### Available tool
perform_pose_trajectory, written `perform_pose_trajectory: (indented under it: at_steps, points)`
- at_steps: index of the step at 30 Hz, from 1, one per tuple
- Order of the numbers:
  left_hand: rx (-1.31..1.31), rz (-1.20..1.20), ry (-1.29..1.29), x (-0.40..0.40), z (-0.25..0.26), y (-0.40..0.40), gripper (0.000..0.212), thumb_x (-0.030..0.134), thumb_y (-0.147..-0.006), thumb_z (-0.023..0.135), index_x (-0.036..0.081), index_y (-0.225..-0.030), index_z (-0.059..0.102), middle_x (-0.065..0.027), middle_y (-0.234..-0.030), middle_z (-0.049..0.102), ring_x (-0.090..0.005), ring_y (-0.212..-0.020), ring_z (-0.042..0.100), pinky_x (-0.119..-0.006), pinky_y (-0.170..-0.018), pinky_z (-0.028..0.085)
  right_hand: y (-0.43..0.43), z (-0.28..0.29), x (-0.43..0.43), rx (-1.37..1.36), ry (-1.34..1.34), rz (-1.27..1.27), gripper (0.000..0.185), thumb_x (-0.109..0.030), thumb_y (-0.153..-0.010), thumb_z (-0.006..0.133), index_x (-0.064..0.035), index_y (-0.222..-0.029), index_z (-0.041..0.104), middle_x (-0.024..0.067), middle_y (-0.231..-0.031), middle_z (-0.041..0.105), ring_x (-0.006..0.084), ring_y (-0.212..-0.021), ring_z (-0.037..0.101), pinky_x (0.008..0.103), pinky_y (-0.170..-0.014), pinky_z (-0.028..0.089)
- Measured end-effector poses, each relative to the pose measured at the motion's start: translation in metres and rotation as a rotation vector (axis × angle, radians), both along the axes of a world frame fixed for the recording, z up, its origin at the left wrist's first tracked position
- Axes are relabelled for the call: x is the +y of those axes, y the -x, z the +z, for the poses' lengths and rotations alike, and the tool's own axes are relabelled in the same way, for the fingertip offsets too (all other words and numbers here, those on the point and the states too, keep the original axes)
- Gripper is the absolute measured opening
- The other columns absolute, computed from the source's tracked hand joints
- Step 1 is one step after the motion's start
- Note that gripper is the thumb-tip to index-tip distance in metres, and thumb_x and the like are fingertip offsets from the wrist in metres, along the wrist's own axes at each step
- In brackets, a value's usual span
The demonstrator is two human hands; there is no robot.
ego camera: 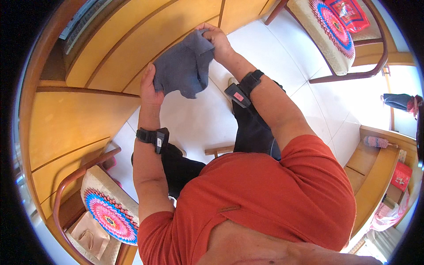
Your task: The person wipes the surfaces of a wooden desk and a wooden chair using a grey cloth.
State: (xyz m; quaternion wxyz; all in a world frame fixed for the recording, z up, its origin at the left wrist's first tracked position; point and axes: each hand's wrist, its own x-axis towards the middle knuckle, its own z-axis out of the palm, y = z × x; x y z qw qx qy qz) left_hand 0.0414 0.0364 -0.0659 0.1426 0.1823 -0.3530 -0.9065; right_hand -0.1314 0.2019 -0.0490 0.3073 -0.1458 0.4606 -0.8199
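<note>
A dark grey cloth with an uneven lower edge is stretched between my two hands, in front of a yellow wooden cabinet. My left hand grips its left edge, the thumb upright against the fabric. At the upper right, my right hand pinches the cloth's top corner, where the fabric folds over. The cloth hides several of my fingers. Each wrist wears a black strap with a small dark device, the left one and the right one.
Yellow wooden cabinet fronts curve along the left and top. Chairs with round colourful mats stand at lower left and upper right, the latter holding a red bag. A wooden shelf unit is on the right, above white floor tiles.
</note>
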Motion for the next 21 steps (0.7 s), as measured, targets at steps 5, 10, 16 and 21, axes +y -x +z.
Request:
perform_pose_trajectory:
  at_steps: [5, 10, 16, 21]
  points:
    - [0.046, 0.022, -0.057, -0.005, -0.005, 0.007, 0.028, 0.021, -0.093, 0.051, 0.000, -0.112, 0.057, -0.0107, -0.110, 0.061, -0.0222, -0.103, 0.057, -0.036, -0.092, 0.045, 0.004, 0.001, -0.003, -0.066, 0.068, 0.036, 0.030, 0.006, -0.067, 0.043, -0.0009, -0.092, 0.058, 0.0058, -0.083, 0.058, 0.0159, -0.073, 0.055, 0.0238, -0.065, 0.044]
    - [0.067, -0.031, -0.114, 0.007, 0.015, 0.004, 0.029, 0.018, -0.094, 0.049, 0.000, -0.116, 0.054, -0.0114, -0.115, 0.059, -0.0237, -0.108, 0.055, -0.039, -0.095, 0.043, 0.003, 0.004, -0.003, 0.086, -0.040, -0.056, 0.029, -0.005, -0.081, 0.049, -0.0009, -0.108, 0.056, 0.0106, -0.109, 0.059, 0.0206, -0.106, 0.054, 0.0286, -0.093, 0.040]
    - [0.103, -0.002, -0.077, 0.004, -0.007, 0.010, 0.040, 0.023, -0.093, 0.049, 0.000, -0.126, 0.047, -0.0127, -0.126, 0.052, -0.0269, -0.117, 0.049, -0.043, -0.100, 0.038, -0.029, 0.012, -0.005, 0.467, -0.320, 0.233, 0.060, -0.015, -0.078, 0.066, -0.0031, -0.131, 0.041, 0.0122, -0.124, 0.053, 0.0233, -0.116, 0.049, 0.0324, -0.102, 0.034]
    - [0.325, -0.177, -0.121, 0.013, 0.002, 0.013, 0.038, 0.012, -0.092, 0.050, 0.001, -0.128, 0.045, -0.0104, -0.124, 0.053, -0.0222, -0.116, 0.050, -0.039, -0.102, 0.036, -0.049, -0.013, -0.015, 1.321, -0.513, 0.176, 0.102, -0.012, -0.067, 0.074, -0.0067, -0.145, 0.009, 0.0196, -0.131, 0.046, 0.0303, -0.120, 0.047, 0.0358, -0.098, 0.039]
